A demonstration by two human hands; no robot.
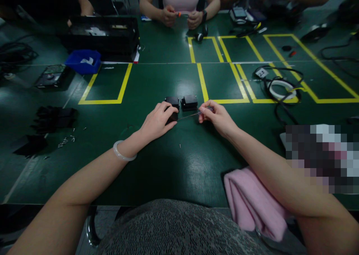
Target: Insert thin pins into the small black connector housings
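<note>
My left hand (160,119) is closed around a small black block-like part (173,117) on the green table, thumb at its near side and fingers over its top. Between the thumb and fingers of my right hand (214,116) is a screwdriver (190,115); its thin metal shaft points left, with the tip at the side of the held part. The grip end is mostly hidden by my fingers. Just beyond sit two similar black parts, one (172,100) behind my left fingers and another (189,102) to its right. A single small screw (180,146) lies nearer to me.
Loose screws (66,140) and several black parts (56,116) lie at left. A blue bin (83,61) stands beside a long black case (103,38). Coiled cables (283,88) are at right, a pink cloth (252,199) at the near edge. Across the table, a person's hands (181,17) hold something orange-tipped.
</note>
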